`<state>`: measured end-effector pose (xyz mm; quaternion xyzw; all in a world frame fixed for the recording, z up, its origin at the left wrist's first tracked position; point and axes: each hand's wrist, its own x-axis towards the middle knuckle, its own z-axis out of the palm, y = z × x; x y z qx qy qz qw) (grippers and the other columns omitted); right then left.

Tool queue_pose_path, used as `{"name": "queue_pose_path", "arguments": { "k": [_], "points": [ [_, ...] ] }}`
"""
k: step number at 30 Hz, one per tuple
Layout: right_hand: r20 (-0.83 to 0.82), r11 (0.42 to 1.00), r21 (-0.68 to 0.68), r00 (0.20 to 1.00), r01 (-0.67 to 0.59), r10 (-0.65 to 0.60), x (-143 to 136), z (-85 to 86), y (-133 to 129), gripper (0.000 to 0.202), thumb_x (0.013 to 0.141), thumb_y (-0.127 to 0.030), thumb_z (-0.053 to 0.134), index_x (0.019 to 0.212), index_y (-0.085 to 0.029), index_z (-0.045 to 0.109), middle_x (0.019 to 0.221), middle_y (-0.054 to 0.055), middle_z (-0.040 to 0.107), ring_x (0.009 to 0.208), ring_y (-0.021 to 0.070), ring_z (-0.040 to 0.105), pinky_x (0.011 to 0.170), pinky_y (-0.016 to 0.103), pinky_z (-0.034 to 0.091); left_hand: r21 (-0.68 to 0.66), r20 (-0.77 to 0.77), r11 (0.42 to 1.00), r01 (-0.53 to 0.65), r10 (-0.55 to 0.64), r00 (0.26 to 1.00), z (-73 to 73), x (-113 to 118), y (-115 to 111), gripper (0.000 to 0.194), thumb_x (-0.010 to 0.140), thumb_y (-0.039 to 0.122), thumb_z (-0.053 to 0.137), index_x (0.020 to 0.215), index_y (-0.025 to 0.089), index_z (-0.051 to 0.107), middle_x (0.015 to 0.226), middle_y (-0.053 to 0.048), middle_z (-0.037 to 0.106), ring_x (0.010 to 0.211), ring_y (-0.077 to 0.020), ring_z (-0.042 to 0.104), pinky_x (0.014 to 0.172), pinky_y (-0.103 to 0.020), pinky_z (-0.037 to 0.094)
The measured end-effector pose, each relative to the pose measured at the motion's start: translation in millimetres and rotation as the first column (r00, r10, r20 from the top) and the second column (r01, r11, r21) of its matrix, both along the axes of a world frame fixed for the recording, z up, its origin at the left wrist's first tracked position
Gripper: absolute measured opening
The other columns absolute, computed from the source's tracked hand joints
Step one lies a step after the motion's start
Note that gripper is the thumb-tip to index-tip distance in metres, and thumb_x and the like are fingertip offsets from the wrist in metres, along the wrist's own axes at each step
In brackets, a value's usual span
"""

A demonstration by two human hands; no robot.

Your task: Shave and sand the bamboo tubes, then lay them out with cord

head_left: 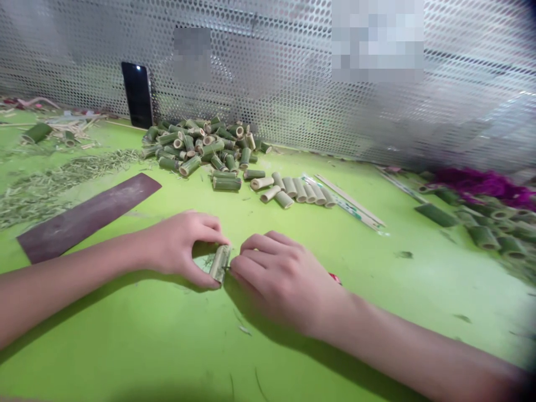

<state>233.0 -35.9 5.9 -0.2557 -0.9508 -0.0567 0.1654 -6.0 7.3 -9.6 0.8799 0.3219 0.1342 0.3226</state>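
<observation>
My left hand (190, 245) pinches a short bamboo piece (220, 263) by its two ends, thumb at the near end and fingers at the far end. The bamboo's surface is pale green and partly scraped. Just right of it, my right hand (280, 279) is closed around a tool with a red end (335, 278). Most of that tool is hidden in the fist. A small dark tip shows between the right fingers and the bamboo, at or very near its side. Green shavings lie under the left hand.
Behind are a heap of green bamboo pieces (196, 145) and several peeled pieces (301, 190) beside chopsticks (349, 198). A brown sandpaper strip (90, 218) lies left near shavings (71, 178). A phone (138, 95) leans on the perforated metal panel (272, 84). More bamboo (481, 237) lies right, near purple material (489, 187).
</observation>
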Motion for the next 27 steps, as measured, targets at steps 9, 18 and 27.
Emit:
{"name": "queue_pose_path", "arguments": {
  "k": [9, 18, 27],
  "points": [
    [-0.011, 0.999, -0.032, 1.000, 0.024, -0.025, -0.5, 0.8, 4.2, 0.020, 0.097, -0.013, 0.057, 0.078, -0.018, 0.064, 0.074, 0.002, 0.070, 0.075, 0.0173, 0.060, 0.074, 0.031, 0.038, 0.005, -0.027, 1.000, -0.010, 0.010, 1.000, -0.8, 0.0, 0.8, 0.055, 0.070, 0.051, 0.086, 0.118, 0.025, 0.077, 0.103, -0.004, 0.068, 0.093, -0.0247, 0.061, 0.084, -0.037, 0.048],
    [-0.009, 0.999, -0.026, 0.999, 0.034, -0.034, -1.0, 1.5, 4.2, 0.020, 0.096, -0.013, 0.057, 0.078, -0.018, 0.064, 0.074, 0.002, 0.070, 0.077, 0.0179, 0.061, 0.076, 0.032, 0.038, 0.002, -0.036, 1.000, -0.011, 0.011, 0.999, -0.7, -0.6, 1.0, 0.055, 0.070, 0.052, 0.085, 0.117, 0.025, 0.078, 0.102, -0.004, 0.067, 0.092, -0.0244, 0.060, 0.084, -0.037, 0.047],
    [0.010, 0.999, -0.038, 1.000, 0.021, -0.021, -1.9, 2.3, 3.1, 0.019, 0.096, -0.015, 0.059, 0.078, -0.019, 0.064, 0.075, 0.002, 0.071, 0.077, 0.0181, 0.062, 0.076, 0.033, 0.039, 0.017, -0.029, 1.000, 0.002, -0.002, 1.000, -1.5, -1.1, 0.7, 0.054, 0.070, 0.053, 0.086, 0.116, 0.025, 0.077, 0.101, -0.004, 0.067, 0.092, -0.0245, 0.060, 0.082, -0.036, 0.047]
  ]
}}
